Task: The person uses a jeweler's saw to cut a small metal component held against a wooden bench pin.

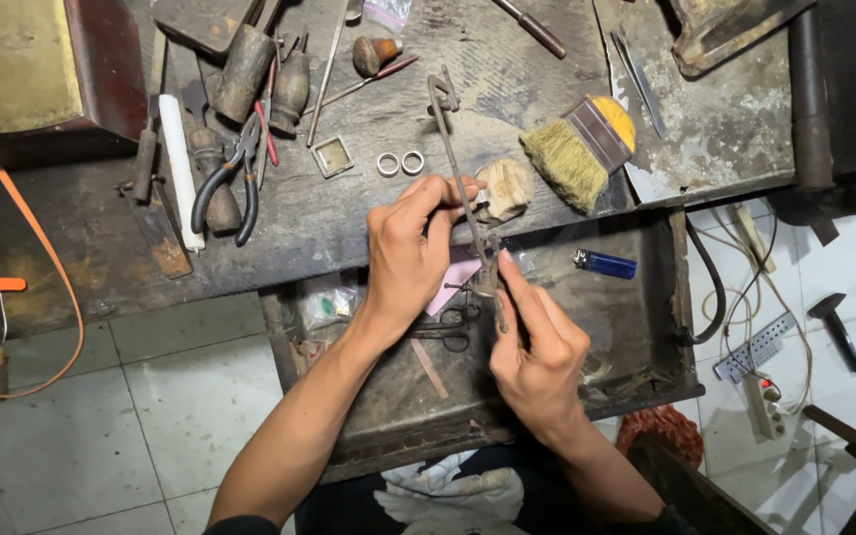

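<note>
Hands (410, 248) (539, 355) on saw frame (463, 188), bench edge

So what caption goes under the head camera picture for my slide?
Two hands, left hand and right hand, hold a thin metal tool over a cluttered workbench.

The saw frame (463, 188) is long, thin and made of dark metal. It stands tilted, its top end over the bench and its low end over the open drawer. The left hand (410, 253) pinches its middle. The right hand (537, 352) holds its low end with the fingers closed round it.
</note>
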